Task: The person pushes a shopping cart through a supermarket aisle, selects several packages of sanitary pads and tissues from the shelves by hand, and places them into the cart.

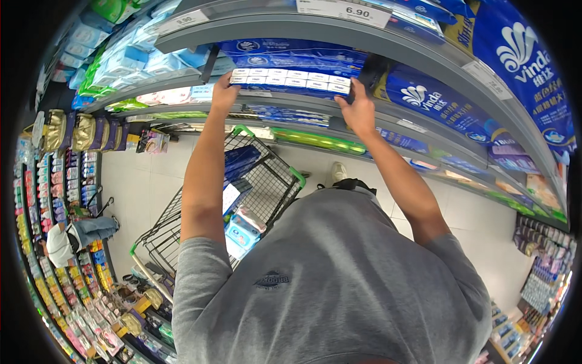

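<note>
A long blue-and-white Vinda tissue multipack [291, 83] lies across the front of a shelf, with more blue Vinda packs [295, 52] stacked behind it. My left hand [225, 94] grips its left end. At the right end my right hand [357, 107] has its fingers on the pack's edge and the thumb on its front corner. Both arms reach forward over the shopping cart and floor. Whether the pack's underside rests on the shelf cannot be told.
A shopping cart [170, 214] with green corners holds blue packs and a light-blue wipes pack [243, 231]. An upper shelf edge [273, 22] overhangs the hands. Large Vinda bags [423, 100] stand at right. Another person [68, 241] is in the aisle at far left.
</note>
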{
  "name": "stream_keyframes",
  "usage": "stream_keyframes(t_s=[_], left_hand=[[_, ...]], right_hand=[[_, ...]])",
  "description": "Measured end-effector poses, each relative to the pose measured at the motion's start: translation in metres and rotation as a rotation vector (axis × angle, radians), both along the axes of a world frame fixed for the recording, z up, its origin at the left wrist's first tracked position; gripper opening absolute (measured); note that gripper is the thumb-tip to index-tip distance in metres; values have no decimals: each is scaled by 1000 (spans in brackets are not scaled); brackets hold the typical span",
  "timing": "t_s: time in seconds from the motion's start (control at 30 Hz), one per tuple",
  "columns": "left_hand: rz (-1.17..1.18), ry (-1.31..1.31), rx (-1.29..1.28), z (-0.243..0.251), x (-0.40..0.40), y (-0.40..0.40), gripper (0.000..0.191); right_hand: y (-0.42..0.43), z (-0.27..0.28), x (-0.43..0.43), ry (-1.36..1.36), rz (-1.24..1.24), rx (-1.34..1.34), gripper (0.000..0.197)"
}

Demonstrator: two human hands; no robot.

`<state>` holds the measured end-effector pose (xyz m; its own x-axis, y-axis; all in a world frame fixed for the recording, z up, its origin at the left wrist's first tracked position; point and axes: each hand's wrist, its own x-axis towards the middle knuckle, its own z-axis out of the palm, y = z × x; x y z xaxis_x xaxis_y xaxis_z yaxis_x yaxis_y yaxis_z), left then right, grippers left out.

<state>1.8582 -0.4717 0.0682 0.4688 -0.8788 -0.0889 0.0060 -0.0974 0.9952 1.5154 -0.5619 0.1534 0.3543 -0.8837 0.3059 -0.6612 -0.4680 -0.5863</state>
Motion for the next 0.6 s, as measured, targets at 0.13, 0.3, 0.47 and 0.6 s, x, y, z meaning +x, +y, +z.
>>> stream_keyframes(t_s=[0.13,0.3,0.47,0.6], left_hand=[[73,47,-11,1,-6,-2,47],[76,72,19,5,-17,1,46],[82,122,7,11,-27,1,49],[135,-126,79,-14,-5,11,59]], right_hand=[[-1,-3,-6,71,-23,9,58],[0,2,-7,167,-62,21,59],[-8,-11,-21,51,-22,-3,59],[-2,0,-9,0,32,-11,55]])
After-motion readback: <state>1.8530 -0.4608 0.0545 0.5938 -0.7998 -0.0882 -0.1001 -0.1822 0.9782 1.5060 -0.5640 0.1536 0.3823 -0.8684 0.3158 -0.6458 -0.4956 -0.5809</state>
